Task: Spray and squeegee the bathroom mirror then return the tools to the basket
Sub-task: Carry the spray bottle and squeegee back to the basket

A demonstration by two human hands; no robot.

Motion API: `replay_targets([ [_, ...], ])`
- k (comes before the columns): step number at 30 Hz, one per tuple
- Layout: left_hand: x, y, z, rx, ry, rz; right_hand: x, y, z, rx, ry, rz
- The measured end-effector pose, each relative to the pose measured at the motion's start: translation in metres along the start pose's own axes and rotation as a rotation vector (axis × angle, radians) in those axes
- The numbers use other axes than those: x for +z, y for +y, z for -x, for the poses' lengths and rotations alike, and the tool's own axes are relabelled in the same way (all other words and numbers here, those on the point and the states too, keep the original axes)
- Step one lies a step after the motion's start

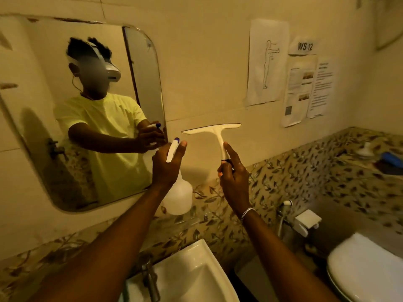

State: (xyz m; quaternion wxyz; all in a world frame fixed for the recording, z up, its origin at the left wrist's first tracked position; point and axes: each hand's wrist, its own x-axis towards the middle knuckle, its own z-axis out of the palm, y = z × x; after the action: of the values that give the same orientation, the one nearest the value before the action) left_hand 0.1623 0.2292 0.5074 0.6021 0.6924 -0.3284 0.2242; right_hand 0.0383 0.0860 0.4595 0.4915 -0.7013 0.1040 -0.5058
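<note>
1. The left hand [166,166] is gripping the spray bottle [177,192] by its neck, nozzle toward the mirror [65,127].
2. The right hand [233,177] is clasping the squeegee [214,130] handle, blade raised beside the mirror, off the glass.
3. Spraying seems to be starting; squeegeeing and the basket return, basket unseen, are remaining.

The person is wearing a silver chain bracelet [248,211] on the right wrist; the mirror is reflecting a yellow short-sleeved T-shirt [104,118] and white headset [109,68].
</note>
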Motion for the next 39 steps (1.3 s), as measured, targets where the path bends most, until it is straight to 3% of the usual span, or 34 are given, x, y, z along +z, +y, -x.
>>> replay_targets([
  [9,0.164,-0.015,0.061,-0.085,-0.265,0.123,-0.125,0.106,0.001,0.189,0.062,0.177],
  [14,0.232,-0.040,0.114,-0.194,-0.471,0.193,-0.177,0.161,0.013,0.343,-0.008,0.273],
  [24,0.326,-0.132,0.253,-0.434,-0.912,-0.042,-0.260,0.310,0.099,0.609,-0.160,0.526],
  [30,0.358,-0.193,0.329,-0.547,-1.003,-0.152,-0.280,0.403,0.160,0.725,-0.413,0.724],
  [39,0.394,-0.270,0.445,-0.725,-1.033,-0.180,-0.274,0.512,0.211,0.811,-0.575,0.716],
])
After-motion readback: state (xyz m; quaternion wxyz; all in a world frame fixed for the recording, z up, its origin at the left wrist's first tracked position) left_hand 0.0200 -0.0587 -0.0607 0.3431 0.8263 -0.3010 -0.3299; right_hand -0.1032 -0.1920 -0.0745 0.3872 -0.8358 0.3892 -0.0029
